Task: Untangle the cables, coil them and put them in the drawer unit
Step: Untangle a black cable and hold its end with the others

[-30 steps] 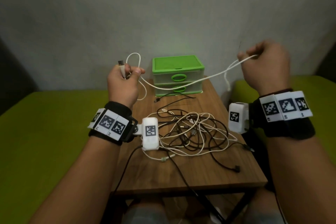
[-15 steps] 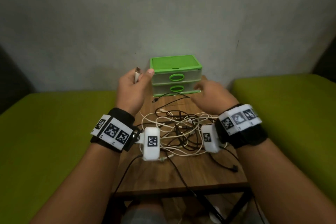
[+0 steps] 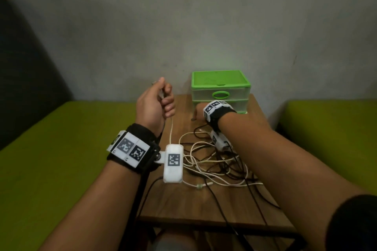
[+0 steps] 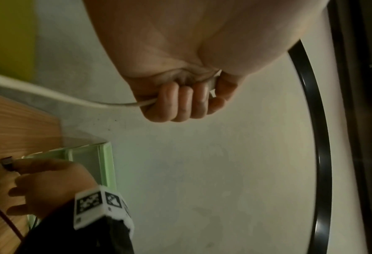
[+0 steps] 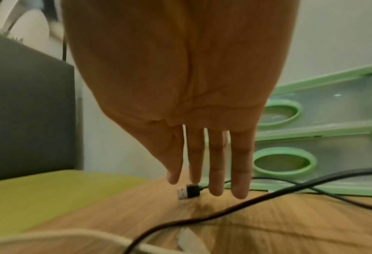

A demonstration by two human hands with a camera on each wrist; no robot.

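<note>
Nearest me, the cable tangle [image 3: 216, 165] still sprawls on the wooden table [image 3: 183, 206]. My left hand [image 3: 156, 104] stays clenched round the white cable [image 3: 171, 130]. My right hand [image 5: 193, 106] has dropped that cable's far stretch; fingers straight and empty, it now reaches the black USB plug [image 5: 188, 191] before the closed green drawer unit [image 3: 220, 89], so coiling waits.

The drawer unit [image 3: 220, 87] was bright green with clear fronts; tangled cables [image 3: 220, 161] were cream and black on the wood-grain brown surface [image 3: 183, 206].
</note>
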